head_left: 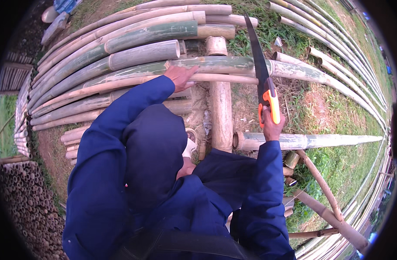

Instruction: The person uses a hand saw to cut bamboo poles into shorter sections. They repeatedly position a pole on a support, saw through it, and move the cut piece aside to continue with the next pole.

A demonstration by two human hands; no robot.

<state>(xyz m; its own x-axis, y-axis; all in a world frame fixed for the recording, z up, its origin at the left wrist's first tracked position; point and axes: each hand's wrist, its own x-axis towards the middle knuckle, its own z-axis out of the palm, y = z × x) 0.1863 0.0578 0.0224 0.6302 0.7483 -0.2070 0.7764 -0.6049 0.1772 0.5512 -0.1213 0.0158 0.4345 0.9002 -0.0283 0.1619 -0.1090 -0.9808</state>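
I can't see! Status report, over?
Right grip shut on saw. Left grip over green bamboo, thin pole. Saw overlaps bamboo, contact unclear. Maybe in the way: thin pole's end.

A handsaw [262, 71] with a long, dark, tapering blade and an orange-and-dark handle stands nearly lengthwise right of the frame's centre, its tip toward the upper edge and leaning slightly left. Its blade crosses a thick, mottled green-and-pale bamboo pole [226, 65], uncut as far as visible, while a slimmer tan pole [226, 78] lies just below, ending by the blade.
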